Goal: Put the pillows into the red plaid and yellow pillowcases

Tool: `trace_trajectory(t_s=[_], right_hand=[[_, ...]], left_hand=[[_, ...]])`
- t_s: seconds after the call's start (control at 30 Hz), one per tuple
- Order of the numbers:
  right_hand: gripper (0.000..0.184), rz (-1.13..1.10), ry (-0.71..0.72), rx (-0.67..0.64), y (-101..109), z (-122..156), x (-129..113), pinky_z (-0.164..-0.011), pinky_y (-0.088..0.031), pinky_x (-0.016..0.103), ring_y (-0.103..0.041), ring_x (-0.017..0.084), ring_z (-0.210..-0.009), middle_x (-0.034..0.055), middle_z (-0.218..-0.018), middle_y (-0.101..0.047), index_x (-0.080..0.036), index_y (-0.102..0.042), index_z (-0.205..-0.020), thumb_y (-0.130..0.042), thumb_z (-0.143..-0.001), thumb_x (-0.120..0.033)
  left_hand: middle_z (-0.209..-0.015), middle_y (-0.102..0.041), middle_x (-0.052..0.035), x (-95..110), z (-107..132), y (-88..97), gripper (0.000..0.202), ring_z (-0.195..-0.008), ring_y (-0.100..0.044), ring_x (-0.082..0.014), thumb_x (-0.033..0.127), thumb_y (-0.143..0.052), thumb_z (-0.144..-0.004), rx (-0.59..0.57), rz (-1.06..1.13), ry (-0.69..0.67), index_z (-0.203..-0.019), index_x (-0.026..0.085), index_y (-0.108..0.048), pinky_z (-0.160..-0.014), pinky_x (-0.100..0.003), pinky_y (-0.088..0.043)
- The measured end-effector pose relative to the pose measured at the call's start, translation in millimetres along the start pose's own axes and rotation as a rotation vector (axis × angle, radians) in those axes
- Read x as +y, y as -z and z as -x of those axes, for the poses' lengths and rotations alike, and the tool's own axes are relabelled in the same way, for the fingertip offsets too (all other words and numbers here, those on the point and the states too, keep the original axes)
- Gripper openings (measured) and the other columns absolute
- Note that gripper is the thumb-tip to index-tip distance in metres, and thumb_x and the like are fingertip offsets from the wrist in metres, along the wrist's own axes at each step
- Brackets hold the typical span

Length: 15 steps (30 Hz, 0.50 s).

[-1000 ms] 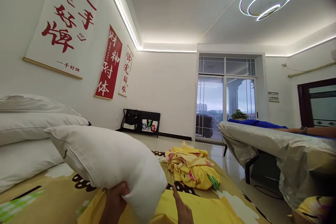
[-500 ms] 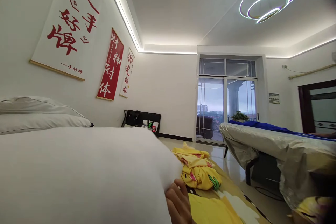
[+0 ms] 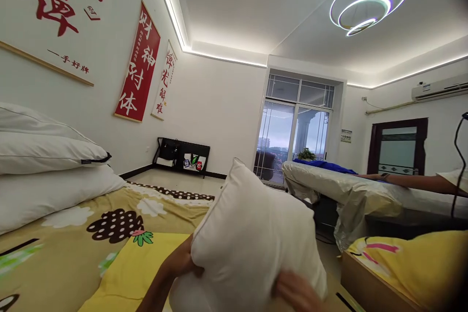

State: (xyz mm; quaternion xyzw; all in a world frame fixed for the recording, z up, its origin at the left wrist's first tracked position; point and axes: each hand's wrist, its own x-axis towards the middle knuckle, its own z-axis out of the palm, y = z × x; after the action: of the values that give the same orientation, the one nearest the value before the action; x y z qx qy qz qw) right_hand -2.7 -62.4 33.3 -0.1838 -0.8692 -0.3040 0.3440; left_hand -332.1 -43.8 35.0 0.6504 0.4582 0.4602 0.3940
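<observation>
I hold a white pillow (image 3: 248, 234) upright in front of me, above the yellow patterned bedsheet (image 3: 73, 248). My left hand (image 3: 183, 263) grips the pillow's left edge, fingers pressed into it. Lower down, my right hand (image 3: 298, 290) presses on the pillow's lower right side; it is blurred by motion. The pillow hides the crumpled yellow cloth that lay on the bed.
Several white pillows (image 3: 44, 175) are stacked at the left against the wall. A second bed (image 3: 347, 187) with a shiny cover stands to the right; another person's arm (image 3: 409, 181) rests on it. A yellow cloth (image 3: 413, 263) lies over a wooden edge at the lower right.
The pillow has swung from the left across to the middle and now stands upright. My view has turned right. My right hand went from bare sheet to the pillow.
</observation>
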Motion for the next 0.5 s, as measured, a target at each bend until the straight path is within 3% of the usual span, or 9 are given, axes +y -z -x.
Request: trace_trajectory(t_s=[0.07,0.1,0.13,0.2,0.27,0.33,0.43,0.5], right_hand=[[0.062,0.019,-0.227,0.037,32,-31,12,-0.078,-0.053,0.041,-0.065,0.03,-0.098,0.0094,-0.112,-0.068,-0.035,-0.052,-0.129,-0.072,-0.071,-0.043],[0.084,0.007,-0.326,0.07,47,-53,18,-0.091,-0.048,0.047,-0.054,0.034,-0.117,0.0124,-0.131,-0.056,-0.031,-0.038,-0.142,-0.074,-0.068,-0.051],[0.099,-0.05,-0.386,0.072,58,-78,25,-0.1,-0.039,0.054,-0.041,0.036,-0.13,0.0138,-0.144,-0.041,-0.028,-0.024,-0.148,-0.072,-0.066,-0.059],[0.111,-0.266,-0.448,0.016,69,-129,40,-0.108,-0.027,0.057,-0.024,0.035,-0.139,0.0128,-0.154,-0.022,-0.027,-0.006,-0.151,-0.065,-0.067,-0.068],[0.116,-0.435,-0.489,-0.112,67,-173,54,-0.112,-0.015,0.057,-0.014,0.034,-0.142,0.0127,-0.155,-0.018,-0.025,-0.008,-0.151,-0.067,-0.062,-0.071],[0.119,-0.639,-0.477,-0.341,55,-203,64,-0.113,-0.016,0.052,-0.019,0.033,-0.141,0.0137,-0.153,-0.023,-0.024,-0.011,-0.15,-0.072,-0.058,-0.068],[0.108,-0.984,-0.395,-0.64,32,-222,67,-0.105,-0.036,0.042,-0.044,0.028,-0.127,0.0122,-0.143,-0.043,-0.024,-0.024,-0.147,-0.077,-0.059,-0.059],[0.089,-1.068,-0.423,-0.673,20,-223,65,-0.092,-0.047,0.037,-0.057,0.026,-0.111,0.0089,-0.128,-0.058,-0.023,-0.046,-0.136,-0.079,-0.059,-0.053]], left_hand=[[-0.047,-0.051,0.0044,5,1,-1.3,0.011,-0.063,-0.051,-0.0188,0.012,-0.06,-0.039,-0.015,0.155,0.027,-0.042,0.017,-0.051,-0.063,-0.032,-0.047],[-0.047,-0.051,0.0034,7,3,-1.6,0.009,-0.064,-0.051,-0.0198,0.015,-0.059,-0.04,-0.014,0.169,0.034,-0.041,0.017,-0.05,-0.064,-0.033,-0.046],[-0.048,-0.051,0.0027,8,7,-1.7,0.009,-0.066,-0.051,-0.021,0.017,-0.058,-0.04,-0.015,0.143,0.039,-0.04,0.018,-0.049,-0.065,-0.034,-0.046],[-0.05,-0.055,0.0018,11,14,-1.8,0.008,-0.071,-0.053,-0.0233,0.02,-0.059,-0.041,-0.072,0.026,0.041,-0.039,0.019,-0.052,-0.071,-0.036,-0.046],[-0.052,-0.059,0.0014,13,21,-2.0,0.008,-0.076,-0.055,-0.0249,0.021,-0.061,-0.042,-0.194,-0.121,0.024,-0.038,0.021,-0.055,-0.081,-0.037,-0.046],[-0.056,-0.064,0.0011,14,25,-2.3,0.007,-0.082,-0.058,-0.0261,0.023,-0.062,-0.045,-0.308,-0.206,-0.027,-0.039,0.023,-0.058,-0.09,-0.036,-0.043],[-0.068,-0.07,-0.0004,11,24,-2.7,0.007,-0.091,-0.059,-0.0287,0.03,-0.066,-0.047,-0.376,-0.258,-0.083,-0.047,0.023,-0.064,-0.097,-0.036,-0.041],[-0.089,-0.074,-0.0024,9,21,-3.9,0.024,-0.098,-0.059,-0.0313,0.036,-0.073,-0.044,-0.308,-0.252,-0.11,-0.064,0.023,-0.071,-0.098,-0.038,-0.041]])
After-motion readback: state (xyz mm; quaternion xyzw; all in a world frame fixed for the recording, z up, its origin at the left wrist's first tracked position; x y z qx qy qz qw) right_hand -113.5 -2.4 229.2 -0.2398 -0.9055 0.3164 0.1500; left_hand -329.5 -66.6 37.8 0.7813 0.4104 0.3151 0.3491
